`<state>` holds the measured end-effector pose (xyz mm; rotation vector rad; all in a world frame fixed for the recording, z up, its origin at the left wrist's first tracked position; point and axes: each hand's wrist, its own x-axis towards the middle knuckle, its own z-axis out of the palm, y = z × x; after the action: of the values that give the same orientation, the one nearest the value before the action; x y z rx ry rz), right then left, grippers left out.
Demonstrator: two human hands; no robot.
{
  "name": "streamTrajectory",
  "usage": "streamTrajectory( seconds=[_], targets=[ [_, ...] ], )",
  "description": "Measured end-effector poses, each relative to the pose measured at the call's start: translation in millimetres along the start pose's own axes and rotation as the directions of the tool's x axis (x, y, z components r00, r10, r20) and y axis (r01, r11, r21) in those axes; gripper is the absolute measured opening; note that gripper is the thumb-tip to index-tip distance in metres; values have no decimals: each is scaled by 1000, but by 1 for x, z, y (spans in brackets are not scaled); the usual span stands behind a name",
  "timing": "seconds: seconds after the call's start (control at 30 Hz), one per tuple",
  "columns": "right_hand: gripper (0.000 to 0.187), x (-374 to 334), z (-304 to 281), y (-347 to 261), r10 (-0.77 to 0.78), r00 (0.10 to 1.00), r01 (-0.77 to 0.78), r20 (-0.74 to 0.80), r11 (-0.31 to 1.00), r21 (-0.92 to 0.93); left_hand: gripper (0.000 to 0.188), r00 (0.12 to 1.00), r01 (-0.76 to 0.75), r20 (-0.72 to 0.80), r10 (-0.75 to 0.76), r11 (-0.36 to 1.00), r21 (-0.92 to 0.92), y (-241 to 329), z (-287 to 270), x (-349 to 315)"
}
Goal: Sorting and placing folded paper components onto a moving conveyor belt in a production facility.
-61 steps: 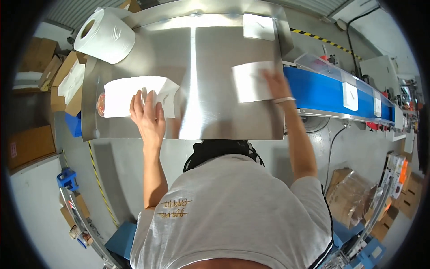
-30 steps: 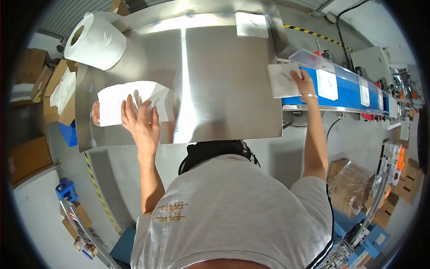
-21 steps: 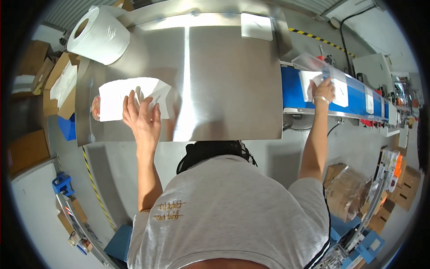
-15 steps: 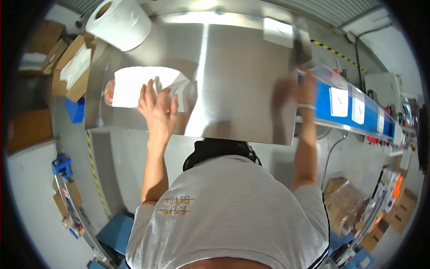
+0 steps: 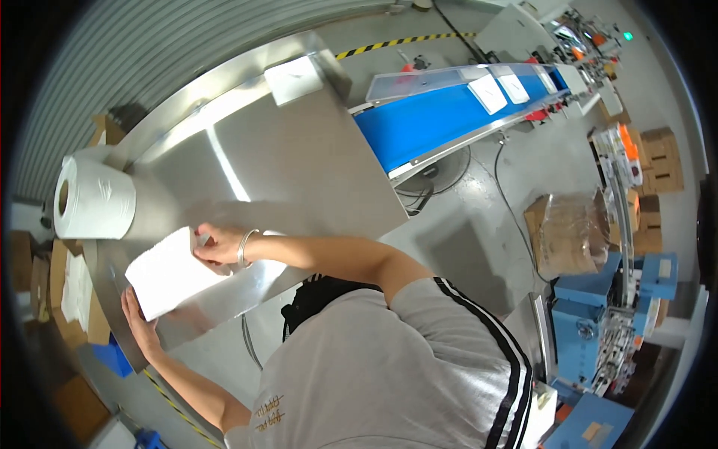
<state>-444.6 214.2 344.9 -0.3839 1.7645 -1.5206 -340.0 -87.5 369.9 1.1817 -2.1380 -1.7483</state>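
Between my two hands is a bright white stack of flat, square-looking packets, at the left part of a steel table. Glare hides its separate layers. My left hand grips its left end, with the thumb at the near edge and the fingers partly hidden. At the opposite end, the curled fingers of my right hand press against the stack; a bracelet circles that wrist. A single white packet lies flat near the table's far edge.
A large white plastic roll stands at the table's left. Beyond the right edge, a blue conveyor belt carries several white packets. An open cardboard box sits left of the table. Cartons and blue machinery stand farther right.
My right hand has come from beside the conveyor to the stack's right end. My left hand has shifted from on top to the left end. The view has turned to the right.
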Motion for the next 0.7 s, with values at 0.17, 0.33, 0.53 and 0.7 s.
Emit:
streamTrajectory(
  seconds=[0.17, 0.33, 0.53, 0.7],
  targets=[
    [49, 2, -29, 34, -87, 985, 81, -150, 996, -43, 64, 996, -88, 16, 87, 992, 94, 3, 56, -31],
    [45, -66, -86, 43, -104, 970, 101, -221, 995, -24, 57, 991, -128, 33, 127, 992, 24, -8, 109, -70],
    [50, -139, -120, 59, 3, 966, 17, -257, 997, 74, 56, 978, -176, 108, 179, 984, -38, -14, 155, -111],
    [57, -155, -138, 78, 66, 995, -50, -69, 975, 216, 59, 848, -507, -91, 522, 850, 146, -12, 180, -169]
  ],
)
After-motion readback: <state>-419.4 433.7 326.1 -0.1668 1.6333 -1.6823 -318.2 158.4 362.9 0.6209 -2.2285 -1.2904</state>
